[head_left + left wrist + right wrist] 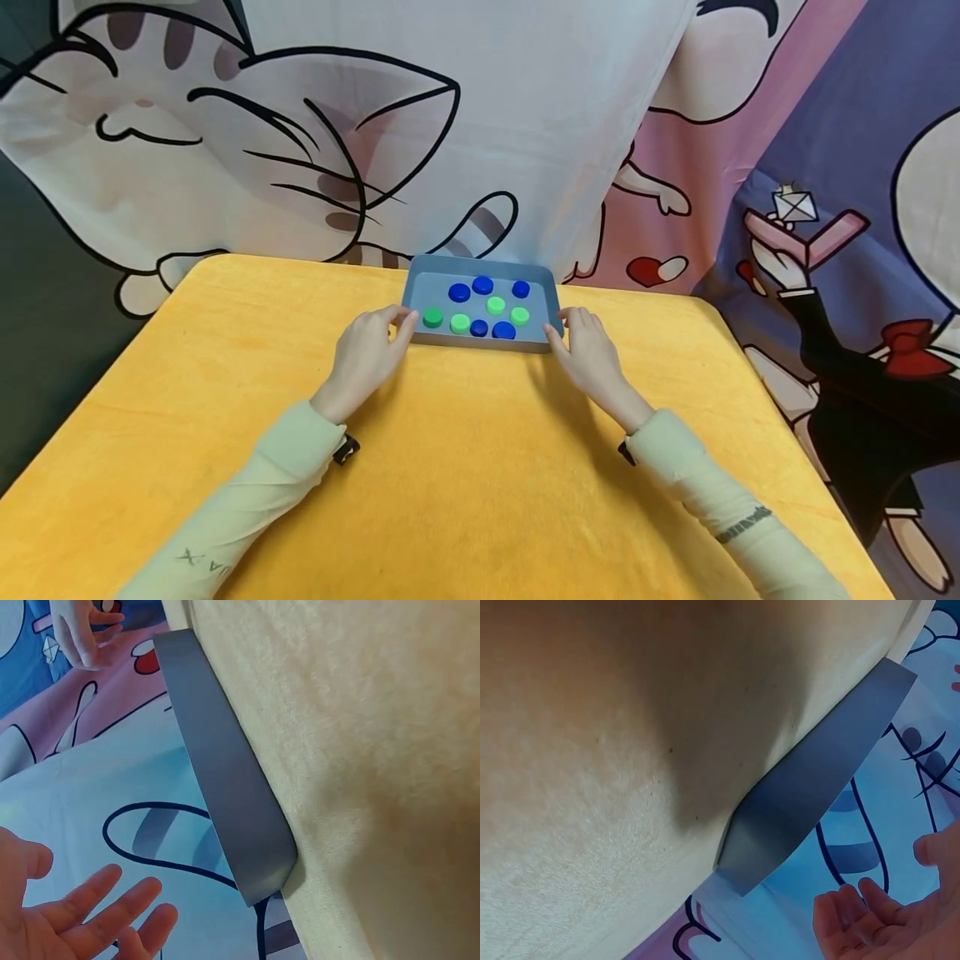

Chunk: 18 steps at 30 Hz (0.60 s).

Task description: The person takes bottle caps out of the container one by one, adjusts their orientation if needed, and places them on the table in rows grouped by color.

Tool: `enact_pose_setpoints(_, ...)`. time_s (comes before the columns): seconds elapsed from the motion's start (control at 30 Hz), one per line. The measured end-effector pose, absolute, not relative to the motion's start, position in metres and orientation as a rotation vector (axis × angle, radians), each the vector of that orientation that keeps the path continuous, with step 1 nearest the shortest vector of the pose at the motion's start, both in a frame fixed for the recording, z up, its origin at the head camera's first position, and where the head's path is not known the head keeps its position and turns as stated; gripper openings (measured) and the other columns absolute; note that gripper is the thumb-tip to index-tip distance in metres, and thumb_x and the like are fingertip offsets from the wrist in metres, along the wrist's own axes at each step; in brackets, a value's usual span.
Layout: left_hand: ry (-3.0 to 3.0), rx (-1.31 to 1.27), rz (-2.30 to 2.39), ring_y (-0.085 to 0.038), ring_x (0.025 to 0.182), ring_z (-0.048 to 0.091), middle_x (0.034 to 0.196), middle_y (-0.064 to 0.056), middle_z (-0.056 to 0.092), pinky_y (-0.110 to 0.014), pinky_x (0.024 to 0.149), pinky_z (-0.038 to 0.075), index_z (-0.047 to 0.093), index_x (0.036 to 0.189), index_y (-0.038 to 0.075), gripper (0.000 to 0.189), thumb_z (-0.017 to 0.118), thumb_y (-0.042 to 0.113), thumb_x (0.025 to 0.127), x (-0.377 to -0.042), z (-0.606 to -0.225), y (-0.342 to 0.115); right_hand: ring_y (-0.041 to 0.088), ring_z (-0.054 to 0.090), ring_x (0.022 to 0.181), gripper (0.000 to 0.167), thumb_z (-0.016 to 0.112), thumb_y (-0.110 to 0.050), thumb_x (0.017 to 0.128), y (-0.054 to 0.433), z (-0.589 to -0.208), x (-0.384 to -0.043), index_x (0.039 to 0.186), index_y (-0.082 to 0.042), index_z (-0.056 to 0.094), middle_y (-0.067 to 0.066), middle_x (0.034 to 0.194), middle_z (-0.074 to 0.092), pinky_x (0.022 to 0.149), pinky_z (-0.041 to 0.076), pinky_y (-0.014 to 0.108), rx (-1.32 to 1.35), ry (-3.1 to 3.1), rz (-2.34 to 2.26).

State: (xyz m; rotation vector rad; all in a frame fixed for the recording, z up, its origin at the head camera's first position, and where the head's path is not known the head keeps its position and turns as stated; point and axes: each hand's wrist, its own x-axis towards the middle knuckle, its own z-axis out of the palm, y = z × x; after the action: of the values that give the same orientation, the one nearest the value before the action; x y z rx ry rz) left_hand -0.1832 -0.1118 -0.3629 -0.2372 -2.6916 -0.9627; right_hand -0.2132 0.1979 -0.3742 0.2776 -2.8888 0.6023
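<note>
Fingers of the bare left hand [366,354] are loosely spread by the near left corner of a shallow, blue-grey, rectangular tray [480,267], gripping nothing; they would do best to settle low on that end wall; the tray sits flat near the far edge of a yellow cloth-covered table [480,467], between both hands, so gentle, matched pressure from each end should keep it level and its contents from sliding; the bare right hand [592,354], fingers relaxed and slightly bent, is by the near right corner, pinching nothing, and should work in time with the left; whether any fingertip touches the rim, I cannot tell; plain-walled and round-cornered, the tray has one darker green round disc [432,317] at its left, then three light green round discs [495,306] mingled with five deep blue round discs [483,285], none stacked.
</note>
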Motion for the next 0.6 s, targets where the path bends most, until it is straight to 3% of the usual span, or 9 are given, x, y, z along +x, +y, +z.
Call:
enact_pose_setpoints(0.13, -2.695, -0.212, -0.980, -0.021, 0.058, 0.051, 0.096, -0.011, 0.071, -0.031, 0.052, 0.038, 0.067, 0.115, 0.003, 0.045, 0.045, 0.039, 0.100, -0.192, -0.362, -0.111, 0.030, 0.051, 0.102, 0.047, 0.044, -0.041, 0.100, 0.198, -0.376, -0.223, 0.122, 0.000, 0.051, 0.017, 0.110, 0.056, 0.081, 0.046, 0.045, 0.276, -2.885, 0.614)
enact_pose_setpoints(0.3, -2.698, -0.194, -1.024, -0.018, 0.055, 0.051, 0.092, -0.012, 0.071, -0.029, 0.049, 0.037, 0.068, 0.113, 0.003, 0.045, 0.044, 0.039, 0.100, -0.202, -0.362, -0.111, 0.029, 0.052, 0.096, 0.044, 0.044, -0.040, 0.100, 0.197, -0.374, -0.233, 0.119, -0.001, 0.053, 0.016, 0.106, 0.056, 0.077, 0.047, 0.044, 0.262, -2.879, 0.610)
enact_pose_setpoints(0.4, -2.700, -0.171, -1.038, -0.022, 0.059, 0.055, 0.093, -0.012, 0.070, -0.031, 0.053, 0.040, 0.068, 0.112, 0.004, 0.045, 0.043, 0.039, 0.100, -0.207, -0.361, -0.110, 0.028, 0.052, 0.092, 0.042, 0.044, -0.040, 0.100, 0.197, -0.374, -0.238, 0.116, -0.002, 0.053, 0.015, 0.103, 0.057, 0.075, 0.047, 0.042, 0.244, -2.881, 0.612)
enact_pose_setpoints(0.6, -2.702, -0.112, -1.062, -0.029, 0.080, 0.063, 0.096, -0.013, 0.070, -0.040, 0.071, 0.048, 0.068, 0.111, 0.006, 0.045, 0.041, 0.040, 0.101, -0.219, -0.359, -0.110, 0.025, 0.050, 0.081, 0.041, 0.044, -0.040, 0.100, 0.194, -0.373, -0.247, 0.111, -0.003, 0.055, 0.015, 0.093, 0.056, 0.067, 0.042, 0.037, 0.244, -2.872, 0.641)
